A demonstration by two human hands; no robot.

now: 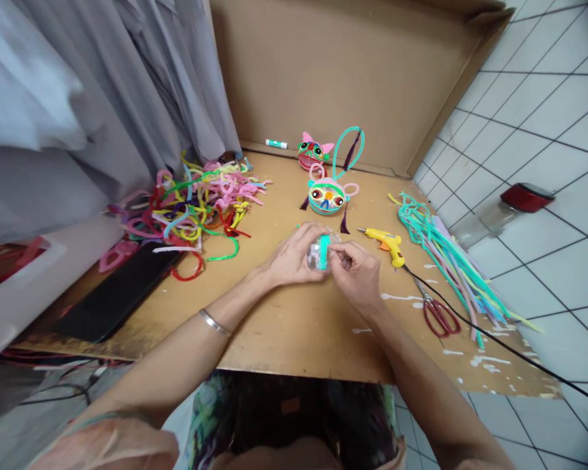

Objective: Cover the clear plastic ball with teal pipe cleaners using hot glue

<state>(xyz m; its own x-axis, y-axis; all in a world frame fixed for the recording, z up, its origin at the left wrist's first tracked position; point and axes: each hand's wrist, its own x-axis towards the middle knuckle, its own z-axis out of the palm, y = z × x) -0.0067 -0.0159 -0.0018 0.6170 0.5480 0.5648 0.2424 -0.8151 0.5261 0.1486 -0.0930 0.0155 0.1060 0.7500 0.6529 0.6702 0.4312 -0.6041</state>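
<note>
My left hand [294, 254] is wrapped round a small clear plastic ball [314, 253] over the middle of the table. A band of turquoise pipe cleaner [324, 251] runs across the ball's side. My right hand [357, 269] is closed, thumb and forefinger pinched at the edge of that band; what lies between those fingertips is hidden. Just behind my hands sits a decorated ball [326, 196] with a face, pink loop ears and dark tassels. A yellow glue gun [385, 243] lies to the right of my right hand.
Red-handled scissors [440, 316] and straight pipe cleaners [453, 261] lie at right, near a jar [494, 212]. The glue gun's cord crosses the right edge. At left are a tangled pipe-cleaner heap [210, 196] and a black tablet-like slab [120, 294]. A second decorated ball [313, 153] stands behind.
</note>
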